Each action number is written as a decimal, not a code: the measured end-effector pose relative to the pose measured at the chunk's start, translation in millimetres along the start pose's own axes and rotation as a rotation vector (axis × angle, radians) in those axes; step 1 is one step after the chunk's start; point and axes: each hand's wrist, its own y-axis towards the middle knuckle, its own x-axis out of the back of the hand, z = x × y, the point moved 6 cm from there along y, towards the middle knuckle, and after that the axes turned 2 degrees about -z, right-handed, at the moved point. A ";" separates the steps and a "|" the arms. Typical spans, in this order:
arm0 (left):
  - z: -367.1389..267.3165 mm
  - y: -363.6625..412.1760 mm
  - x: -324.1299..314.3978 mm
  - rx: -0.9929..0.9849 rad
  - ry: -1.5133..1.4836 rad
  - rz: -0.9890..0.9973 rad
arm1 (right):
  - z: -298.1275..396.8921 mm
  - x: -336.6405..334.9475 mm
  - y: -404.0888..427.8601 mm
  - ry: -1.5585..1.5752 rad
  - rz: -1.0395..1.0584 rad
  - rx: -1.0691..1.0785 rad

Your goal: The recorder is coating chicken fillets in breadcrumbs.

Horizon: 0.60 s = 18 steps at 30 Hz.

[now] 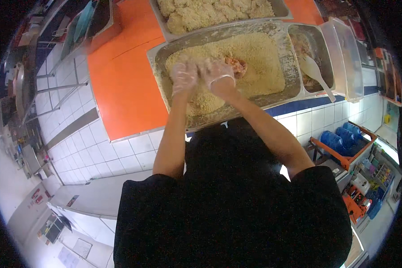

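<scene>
Before me a wide metal pan (291,75) holds a bed of yellowish breading crumbs (261,50). My left hand (184,75) and my right hand (219,73), both in clear plastic gloves, are pressed side by side into the crumbs in the pan's left half. The fingers are partly buried and blurred, so whether they hold anything does not show. Just right of my right hand lies a pinkish piece of raw meat (236,66), partly coated. To the right, a smaller metal pan (326,50) contains wet raw meat with a white plastic spoon (311,68) resting in it.
A metal tray (286,11) of breaded pieces (214,13) stands beyond the pan. An orange tabletop (127,80) extends left. A clear plastic tub (345,60) sits at the right end. Blue water jugs (331,140) stand in an orange-framed rack lower right; a metal-legged stand (62,87) is at left.
</scene>
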 end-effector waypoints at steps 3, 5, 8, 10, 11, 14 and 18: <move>92.5 -18.8 -31.2 0.019 0.340 -0.088 | -8.2 -25.9 -12.5 0.055 -0.143 0.318; 103.6 -31.2 -61.1 0.255 0.432 0.157 | -32.7 -39.4 -34.5 0.078 -0.164 0.541; 15.2 -46.2 -50.7 0.095 0.491 1.049 | -30.1 -8.4 -31.1 -0.179 0.275 0.255; 61.7 -50.4 -32.1 0.706 0.233 0.455 | -12.9 -55.6 -16.6 -0.231 0.441 0.121; 70.9 -47.5 -38.9 0.707 0.232 0.447 | -5.0 -65.0 -10.6 -0.234 0.436 0.128; 64.2 -17.7 -59.3 0.510 0.147 0.508 | -24.4 -86.3 28.7 -0.084 0.310 0.021; 50.2 -6.7 -64.3 0.338 0.052 0.844 | -61.9 -122.1 28.2 0.549 0.559 -0.323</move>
